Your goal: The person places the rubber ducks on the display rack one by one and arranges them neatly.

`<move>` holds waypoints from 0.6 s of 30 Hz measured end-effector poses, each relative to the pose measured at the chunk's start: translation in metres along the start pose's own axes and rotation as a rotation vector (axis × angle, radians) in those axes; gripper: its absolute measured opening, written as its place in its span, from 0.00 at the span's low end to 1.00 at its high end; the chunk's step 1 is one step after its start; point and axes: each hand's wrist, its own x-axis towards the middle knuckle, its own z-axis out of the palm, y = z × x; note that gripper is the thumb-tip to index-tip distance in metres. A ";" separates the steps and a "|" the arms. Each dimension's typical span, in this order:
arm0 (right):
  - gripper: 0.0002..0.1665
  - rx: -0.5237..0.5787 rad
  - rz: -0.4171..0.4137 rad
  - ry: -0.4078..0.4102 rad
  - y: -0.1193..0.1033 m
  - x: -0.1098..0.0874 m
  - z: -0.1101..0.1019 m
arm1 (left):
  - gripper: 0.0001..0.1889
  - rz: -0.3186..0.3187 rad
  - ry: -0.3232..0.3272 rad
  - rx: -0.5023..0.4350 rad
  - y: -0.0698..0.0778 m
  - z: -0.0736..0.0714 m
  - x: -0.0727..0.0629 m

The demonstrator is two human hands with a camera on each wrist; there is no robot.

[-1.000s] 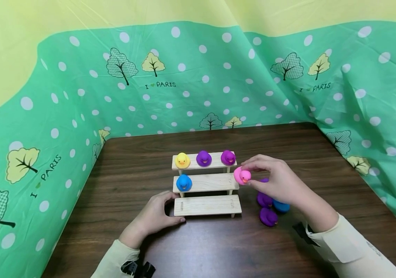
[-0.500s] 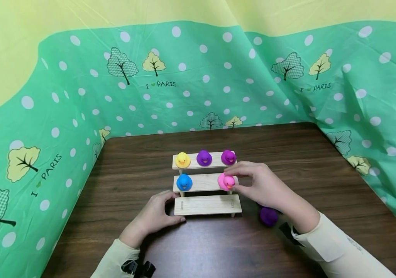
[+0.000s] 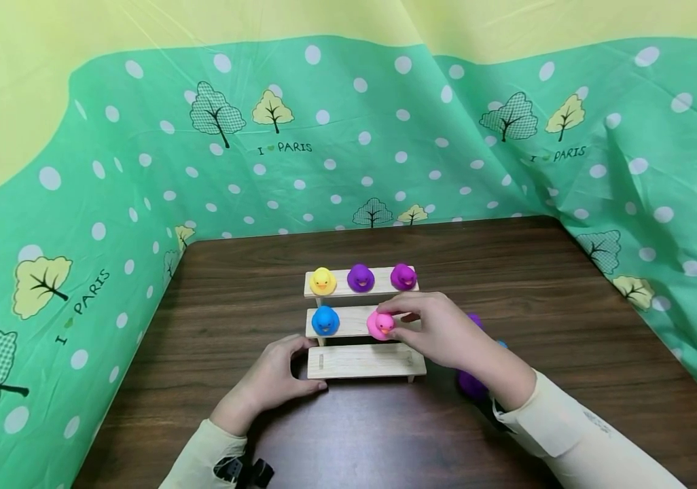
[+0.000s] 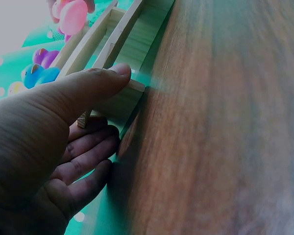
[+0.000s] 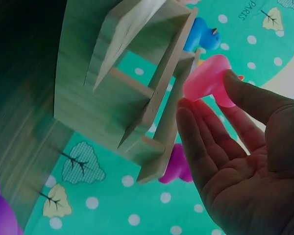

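Dark bench [image 3: 336,435], pink duck [image 3: 380,325] pinched at a tiered stand [image 3: 365,361]

Dotted green cloth [image 3: 299,170] hung behind the bench. With the fingers of the right hand [image 3: 440,329], the person pinched the pink duck at the middle step [image 3: 352,322], right of a blue duck [image 3: 325,320] and apart from it; whether its base touched the board could not be told. The left hand [image 3: 269,377] held the left end of the bottom step [image 3: 348,364] between thumb and fingers. On the top step [image 3: 342,288], left to right, sat a yellow duck [image 3: 322,281], a violet duck [image 3: 361,278] and a magenta duck [image 3: 404,277]. A purple duck [image 3: 469,385] lay right of the stand, partly hidden by the right arm [image 3: 507,373].
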 end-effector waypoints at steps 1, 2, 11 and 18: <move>0.24 -0.009 -0.002 0.000 -0.001 0.001 0.002 | 0.27 0.001 0.001 0.001 0.000 0.000 0.000; 0.23 -0.019 -0.006 0.000 -0.001 0.002 0.003 | 0.27 0.002 0.001 0.001 0.000 0.000 0.000; 0.22 -0.110 -0.012 -0.003 -0.008 0.014 0.016 | 0.27 -0.007 -0.002 -0.013 0.001 0.000 0.000; 0.19 -0.101 -0.030 0.004 -0.005 0.020 0.023 | 0.27 -0.010 -0.003 -0.009 0.000 0.000 0.000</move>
